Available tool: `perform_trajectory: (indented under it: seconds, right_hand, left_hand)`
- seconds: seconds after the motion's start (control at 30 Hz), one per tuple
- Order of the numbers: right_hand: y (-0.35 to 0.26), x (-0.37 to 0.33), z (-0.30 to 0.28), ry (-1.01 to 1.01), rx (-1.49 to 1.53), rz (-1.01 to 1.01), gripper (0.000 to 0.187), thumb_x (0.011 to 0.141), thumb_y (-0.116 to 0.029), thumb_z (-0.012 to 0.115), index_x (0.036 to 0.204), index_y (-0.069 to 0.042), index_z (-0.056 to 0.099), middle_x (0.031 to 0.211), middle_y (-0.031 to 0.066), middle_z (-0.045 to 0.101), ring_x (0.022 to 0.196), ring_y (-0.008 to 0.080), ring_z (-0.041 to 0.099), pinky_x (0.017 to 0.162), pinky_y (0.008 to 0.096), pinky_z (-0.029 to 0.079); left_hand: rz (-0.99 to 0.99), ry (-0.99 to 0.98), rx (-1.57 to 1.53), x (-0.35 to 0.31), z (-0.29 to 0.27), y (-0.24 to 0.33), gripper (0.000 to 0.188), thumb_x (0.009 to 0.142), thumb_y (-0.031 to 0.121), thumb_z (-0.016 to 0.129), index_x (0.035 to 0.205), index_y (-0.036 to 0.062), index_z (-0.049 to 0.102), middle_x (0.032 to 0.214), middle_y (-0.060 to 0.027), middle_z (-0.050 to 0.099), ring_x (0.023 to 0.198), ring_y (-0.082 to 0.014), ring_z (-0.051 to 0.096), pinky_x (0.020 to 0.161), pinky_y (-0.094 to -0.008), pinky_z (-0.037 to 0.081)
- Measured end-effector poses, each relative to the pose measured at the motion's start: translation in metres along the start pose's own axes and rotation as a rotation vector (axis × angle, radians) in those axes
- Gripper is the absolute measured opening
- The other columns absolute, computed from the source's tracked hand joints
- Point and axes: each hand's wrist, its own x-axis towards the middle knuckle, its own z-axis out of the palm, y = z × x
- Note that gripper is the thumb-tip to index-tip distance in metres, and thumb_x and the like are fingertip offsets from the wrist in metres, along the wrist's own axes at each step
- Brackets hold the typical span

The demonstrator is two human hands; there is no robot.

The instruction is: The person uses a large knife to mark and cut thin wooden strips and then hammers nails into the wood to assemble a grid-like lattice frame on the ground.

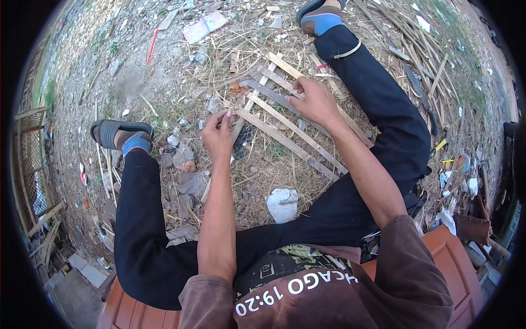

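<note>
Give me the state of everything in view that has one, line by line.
Left hand: raised, fingertips bunched; contents unclear
Right hand: fingers curled, over the slats
Wooden slats: spread side by side, slanting
Wooden crosspiece: lying crosswise to the slats
Long-bladed knife: lying on the ground
Pinkish plastic wrapper: discarded, wrinkled
Slide sandal: worn, left foot

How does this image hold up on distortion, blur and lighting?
Head view: fisheye bends the red-brown panel at the lower rim, corners black; head view: daylight, no glare over left hand or right hand; head view: blurry grey smudge over ground at upper left, cause unclear.
</note>
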Motion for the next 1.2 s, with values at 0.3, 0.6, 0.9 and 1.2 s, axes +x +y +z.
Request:
perform_trajectory:
  seconds: [0.3, 0.6, 0.9, 1.2]
  right_hand:
    - [0.026, -0.015, 0.009, 0.177, -0.191, -0.045, 0.041, 0.078, -0.026, 0.073, 0.113, -0.006, 0.062, 0.116, 0.0142, 0.058, 0.11, 0.0351, 0.053, 0.092, 0.0504, 0.044]
    - [0.031, -0.015, 0.021, 0.287, -0.217, -0.05, 0.048, 0.081, -0.027, 0.071, 0.123, -0.008, 0.059, 0.121, 0.0144, 0.056, 0.113, 0.035, 0.051, 0.096, 0.052, 0.041]
    - [0.026, -0.011, 0.023, 0.283, -0.259, -0.096, 0.054, 0.081, -0.029, 0.074, 0.127, -0.008, 0.056, 0.121, 0.0142, 0.055, 0.118, 0.034, 0.048, 0.098, 0.0501, 0.038]
    - [0.02, -0.021, 0.022, 0.328, -0.345, -0.307, 0.048, 0.079, -0.037, 0.076, 0.114, -0.007, 0.061, 0.116, 0.0135, 0.058, 0.114, 0.0304, 0.051, 0.095, 0.0473, 0.039]
  left_hand:
    - [0.09, 0.161, 0.519, -0.055, -0.014, -0.04, 0.014, 0.097, 0.017, 0.059, 0.1, 0.0032, 0.058, 0.091, -0.0179, 0.066, 0.083, -0.0391, 0.063, 0.072, -0.0477, 0.048]
    - [0.32, 0.081, 0.531, -0.043, -0.013, -0.053, 0.01, 0.098, 0.013, 0.055, 0.1, 0.0025, 0.056, 0.094, -0.0191, 0.062, 0.087, -0.04, 0.06, 0.077, -0.0491, 0.045]
    - [0.438, 0.087, 0.638, -0.042, -0.01, -0.045, 0.01, 0.096, 0.013, 0.057, 0.097, 0.0024, 0.054, 0.092, -0.0164, 0.059, 0.085, -0.0392, 0.059, 0.075, -0.0498, 0.044]
    - [0.358, -0.019, 0.596, -0.037, -0.008, -0.038, 0.011, 0.098, 0.014, 0.054, 0.099, 0.003, 0.052, 0.093, -0.0183, 0.057, 0.083, -0.0429, 0.059, 0.07, -0.0522, 0.045]
